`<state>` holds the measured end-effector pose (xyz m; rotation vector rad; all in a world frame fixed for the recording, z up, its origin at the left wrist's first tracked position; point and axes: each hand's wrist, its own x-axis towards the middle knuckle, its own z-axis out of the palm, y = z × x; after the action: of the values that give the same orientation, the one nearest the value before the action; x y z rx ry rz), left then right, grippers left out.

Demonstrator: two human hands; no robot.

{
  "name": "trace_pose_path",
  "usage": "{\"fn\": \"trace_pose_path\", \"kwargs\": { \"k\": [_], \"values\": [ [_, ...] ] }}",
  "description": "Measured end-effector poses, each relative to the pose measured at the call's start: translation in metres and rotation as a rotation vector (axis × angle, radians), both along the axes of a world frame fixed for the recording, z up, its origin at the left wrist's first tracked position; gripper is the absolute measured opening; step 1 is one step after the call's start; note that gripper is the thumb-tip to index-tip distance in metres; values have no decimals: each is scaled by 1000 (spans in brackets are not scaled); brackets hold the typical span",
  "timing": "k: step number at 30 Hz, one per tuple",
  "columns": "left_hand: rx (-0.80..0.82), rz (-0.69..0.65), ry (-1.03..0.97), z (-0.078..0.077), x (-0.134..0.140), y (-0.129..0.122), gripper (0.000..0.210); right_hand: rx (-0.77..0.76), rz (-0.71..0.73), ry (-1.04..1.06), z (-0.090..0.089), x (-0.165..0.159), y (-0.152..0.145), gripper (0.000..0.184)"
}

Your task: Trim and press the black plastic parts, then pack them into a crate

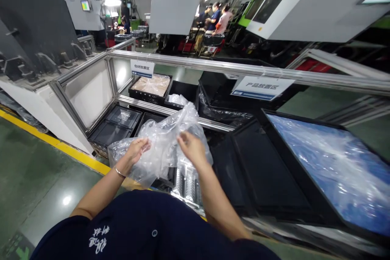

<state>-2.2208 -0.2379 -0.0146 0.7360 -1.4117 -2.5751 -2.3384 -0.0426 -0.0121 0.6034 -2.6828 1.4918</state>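
Note:
Both of my hands have hold of a large, crumpled clear plastic bag (166, 136) in front of my body. My left hand (137, 149) pinches it on the left side, a bracelet at the wrist. On the right, my right hand (191, 146) has its fingers bent together at the bag's upper part, slightly blurred. The bag spreads over dark crates and hides part of them. Below the right hand lies a silvery, ribbed clear-plastic item (186, 185), partly covered by the bag.
Closed dark crates (117, 126) stand at left inside a metal frame (183, 61). Behind the rail are a crate of brown, plastic-covered material (152, 85) and a black bin (185, 91). At right, a black crate holds blue, film-covered contents (338, 162). People (215, 18) work farther back.

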Motion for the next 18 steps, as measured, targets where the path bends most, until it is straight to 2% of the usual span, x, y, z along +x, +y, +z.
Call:
{"fn": "trace_pose_path", "kwargs": {
  "k": [2,3,6,9,11,15,18],
  "values": [
    [-22,-128,-21,-2,2,10,50,-149,239,-132,-17,35,-10,29],
    [-60,-175,-41,-3,2,14,51,-194,305,-182,-24,49,-15,29],
    [-192,-219,-80,-6,-1,26,51,-269,342,-247,-35,70,-23,31],
    [-253,-248,-68,-8,-8,31,54,-299,344,-271,-34,70,-17,39],
    [-237,-291,-43,-9,-11,32,55,-347,319,-310,-32,66,-10,42],
    [-173,-363,25,-17,-16,36,50,-471,129,-365,-38,62,-3,44],
    [-190,-256,7,-22,-24,30,46,-550,-48,-373,-51,51,7,43]
  ]
}}
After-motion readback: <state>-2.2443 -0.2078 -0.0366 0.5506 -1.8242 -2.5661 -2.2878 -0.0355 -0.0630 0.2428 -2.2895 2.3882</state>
